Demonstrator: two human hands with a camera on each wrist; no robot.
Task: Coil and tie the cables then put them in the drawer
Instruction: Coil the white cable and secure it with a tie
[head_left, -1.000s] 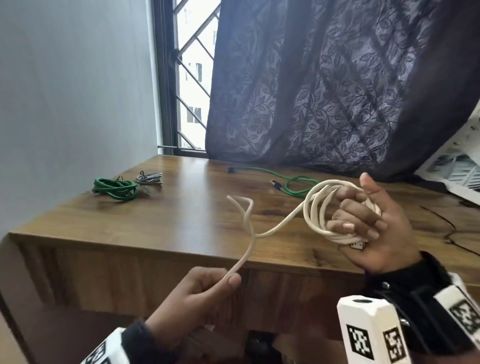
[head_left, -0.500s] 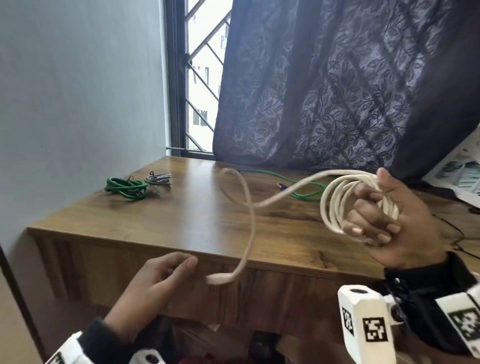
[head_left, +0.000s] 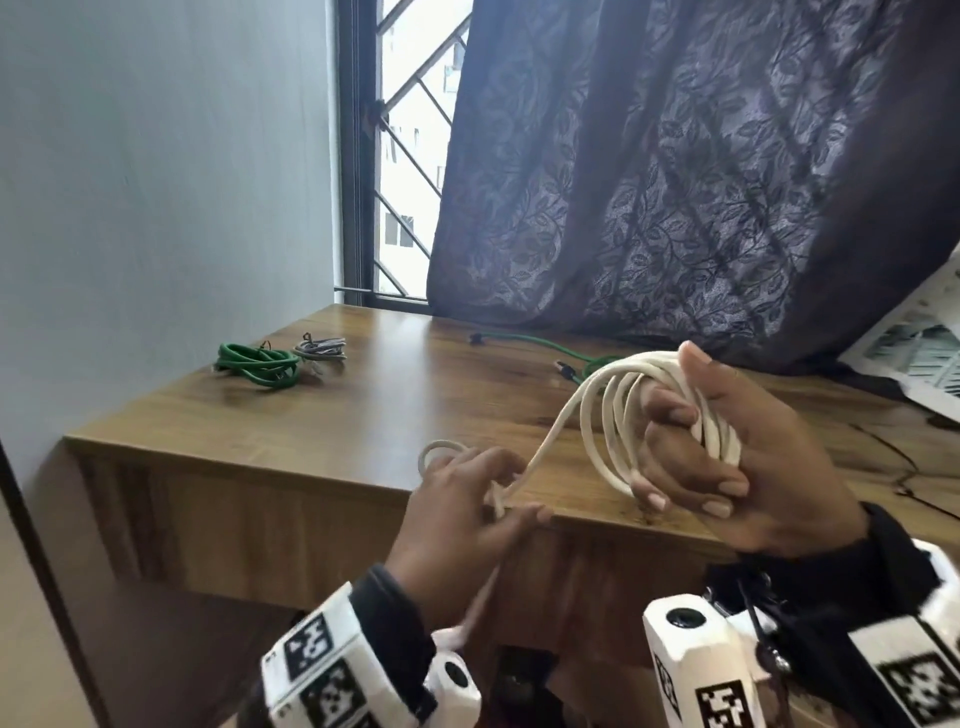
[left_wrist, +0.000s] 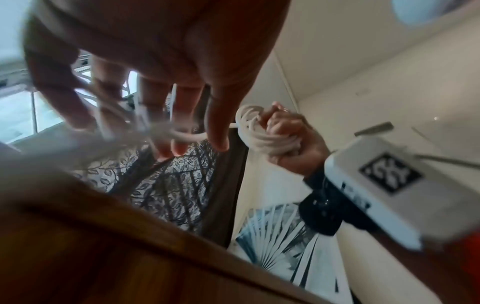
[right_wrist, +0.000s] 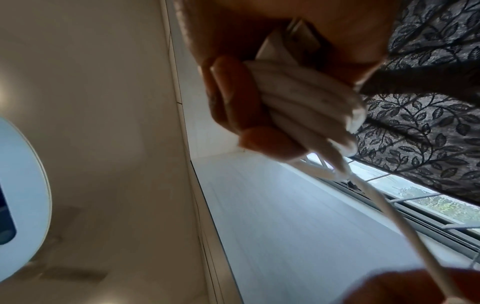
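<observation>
My right hand (head_left: 727, 457) holds a white cable (head_left: 608, 415) wound in several loops round its fingers, above the front edge of the wooden desk (head_left: 363, 415). The same coil (right_wrist: 306, 98) fills the right wrist view, pressed between fingers and thumb. One strand runs down left to my left hand (head_left: 467, 509), which pinches the loose tail (left_wrist: 187, 136) near the desk edge; a small loop sticks out past its knuckles. A coiled green cable (head_left: 257, 361) and a small grey coiled cable (head_left: 322, 349) lie at the desk's back left. Another green cable (head_left: 540, 345) lies loose near the curtain.
A dark patterned curtain (head_left: 675, 182) hangs behind the desk, with a barred window (head_left: 400, 156) to its left and a plain wall further left. Printed paper (head_left: 914, 353) leans at the far right. A thin dark wire (head_left: 904, 467) crosses the desk's right side.
The left hand lost the tail half a second ago and was open below it; now it has risen to the desk edge and pinches the strand again. The view has shifted closer.
</observation>
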